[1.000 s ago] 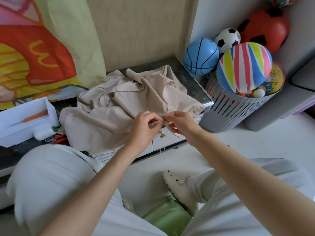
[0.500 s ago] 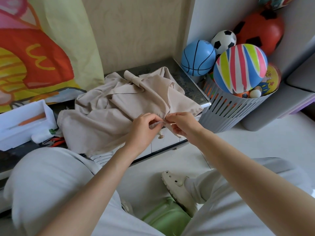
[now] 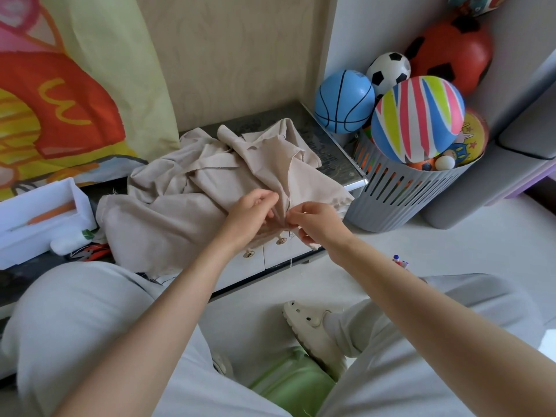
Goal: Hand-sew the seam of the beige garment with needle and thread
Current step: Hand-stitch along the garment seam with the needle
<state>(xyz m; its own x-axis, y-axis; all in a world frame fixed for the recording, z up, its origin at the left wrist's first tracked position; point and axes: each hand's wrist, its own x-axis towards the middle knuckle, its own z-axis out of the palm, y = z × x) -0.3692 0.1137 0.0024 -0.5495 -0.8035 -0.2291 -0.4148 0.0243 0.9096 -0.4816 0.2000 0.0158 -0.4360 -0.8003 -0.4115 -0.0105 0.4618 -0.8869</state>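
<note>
Far left on the dark surface (image 3: 329, 152): open white box (image 3: 18, 236), one orange stick-like tool (image 3: 55, 212) lying lengthwise inside.

Just right of it, the beige garment (image 3: 168, 218), crumpled in a heap on the surface, with the near edge spilling over the front lip. Long axis roughly left to right, from the box toward the basket, and a narrow tab end pointing away at the back wall. Plain matte cloth, creased, with raw frayed edges and two pale buttons (image 3: 282, 241) on the overhanging part. Lifted at centre into a raised fold, with the seam line running away from the person.

Left hand (image 3: 254, 213) pinching that fold from the left, fingers curled onto the cloth. Right hand (image 3: 320, 222) pinching the same seam from the right, thumb against forefinger, a flap of cloth caught under the other fingers. Needle too small to make out. Thin thread (image 3: 291, 260) dangling below the hands.

Far right on the floor, a grey slatted basket (image 3: 391, 206) heaped with balls: blue basketball (image 3: 344, 100), black-and-white football (image 3: 388, 70), striped ball (image 3: 418, 118) on top. Red ball (image 3: 451, 52) behind them.
</note>
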